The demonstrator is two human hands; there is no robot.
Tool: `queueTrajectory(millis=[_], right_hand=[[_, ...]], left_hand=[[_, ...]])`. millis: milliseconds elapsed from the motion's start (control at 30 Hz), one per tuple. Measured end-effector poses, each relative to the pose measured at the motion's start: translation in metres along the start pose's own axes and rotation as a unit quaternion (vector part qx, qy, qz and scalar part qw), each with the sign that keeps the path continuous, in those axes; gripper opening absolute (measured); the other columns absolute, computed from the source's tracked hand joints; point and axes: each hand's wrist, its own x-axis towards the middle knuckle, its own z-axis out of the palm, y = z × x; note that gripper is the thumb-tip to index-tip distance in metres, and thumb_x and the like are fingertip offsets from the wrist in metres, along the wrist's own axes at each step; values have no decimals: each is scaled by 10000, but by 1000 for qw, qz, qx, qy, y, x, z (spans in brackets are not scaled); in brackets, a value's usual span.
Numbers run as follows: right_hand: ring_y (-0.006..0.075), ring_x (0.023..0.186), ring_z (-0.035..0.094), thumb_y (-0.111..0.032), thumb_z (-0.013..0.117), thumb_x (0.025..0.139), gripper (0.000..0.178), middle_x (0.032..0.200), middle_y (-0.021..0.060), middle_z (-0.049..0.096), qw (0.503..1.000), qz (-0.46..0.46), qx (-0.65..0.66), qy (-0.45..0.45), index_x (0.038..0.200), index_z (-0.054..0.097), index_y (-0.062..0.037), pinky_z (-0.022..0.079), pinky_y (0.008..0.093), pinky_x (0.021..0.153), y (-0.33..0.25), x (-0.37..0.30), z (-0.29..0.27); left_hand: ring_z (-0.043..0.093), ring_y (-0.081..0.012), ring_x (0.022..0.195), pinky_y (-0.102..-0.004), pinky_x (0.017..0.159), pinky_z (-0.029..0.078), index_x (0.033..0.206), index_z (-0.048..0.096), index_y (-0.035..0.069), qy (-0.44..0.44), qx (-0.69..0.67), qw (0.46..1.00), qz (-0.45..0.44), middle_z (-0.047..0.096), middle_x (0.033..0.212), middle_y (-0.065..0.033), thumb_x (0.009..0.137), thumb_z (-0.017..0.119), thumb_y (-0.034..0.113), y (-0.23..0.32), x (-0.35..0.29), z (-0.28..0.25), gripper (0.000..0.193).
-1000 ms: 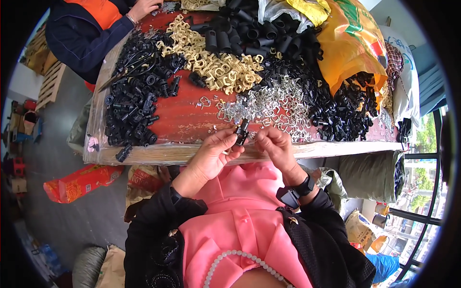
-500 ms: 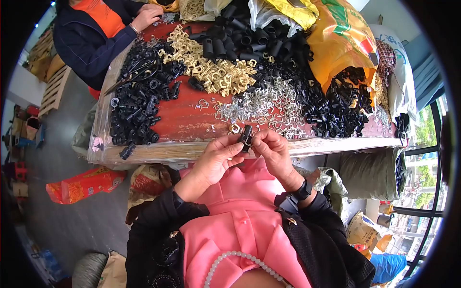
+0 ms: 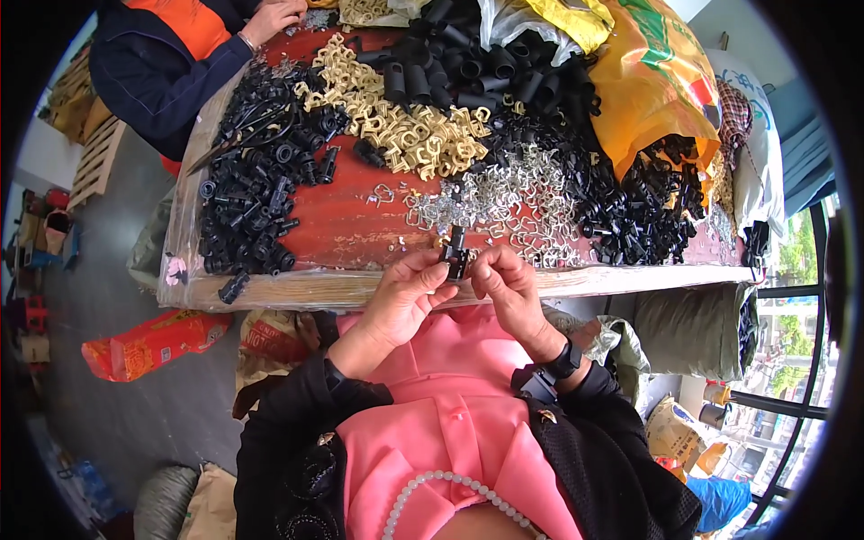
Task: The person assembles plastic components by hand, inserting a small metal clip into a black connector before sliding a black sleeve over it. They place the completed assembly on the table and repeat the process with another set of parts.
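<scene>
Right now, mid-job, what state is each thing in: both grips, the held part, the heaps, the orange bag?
Left grip: closed on the black part.
Black part: held up, far end pointing away from the person.
Right grip: fingers curled close beside the part; contact unclear.
Gold pieces: loose, heaped.
Silver clips: loose, spread out.
Black tubes: loose, heaped.
Orange bag: mouth open, black pieces at it.

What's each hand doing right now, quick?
Left hand: closed, holding a small black fitting.
Right hand: fingers curled beside it; can't tell whether it holds anything.
</scene>
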Motion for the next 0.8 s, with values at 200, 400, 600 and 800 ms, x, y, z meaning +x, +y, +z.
queueTrajectory(millis=[200, 400, 600, 800], right_hand=[[38, 574, 414, -134, 494, 827, 101, 713, -8, 489, 998, 42, 45, 15, 816, 467, -38, 352, 166, 523, 10, 9, -6], [40, 580, 421, -146, 494, 828, 113, 723, -8, 491, 1000, 0, -4, -16, 840, 468, -36, 353, 166, 522, 5, 7, -6], [40, 575, 406, -144, 483, 834, 110, 702, -14, 472, 1000, 2, -8, -22, 818, 456, -38, 343, 164, 515, -2, -8, -4], [36, 579, 390, -148, 459, 846, 128, 681, -29, 436, 1000, 5, 20, -8, 768, 432, -50, 330, 166, 500, -13, -20, 1]], left_hand=[[563, -156, 828, -233, 684, 457, 929, 551, 58, -1, -1, 1000, -20, 583, 901, -52, 780, 546, 109, 6, 10, -4, 157], [569, -178, 840, -228, 685, 462, 938, 548, 47, -30, 3, 999, -20, 585, 901, -60, 793, 530, 128, 3, 5, -3, 166], [570, -180, 838, -213, 661, 477, 976, 524, 19, -30, 16, 999, -13, 579, 912, -78, 780, 548, 174, -5, -8, 5, 251], [586, -174, 797, -223, 641, 481, 945, 550, 59, -35, -3, 999, -17, 589, 887, -51, 786, 538, 115, -6, -19, 14, 169]])
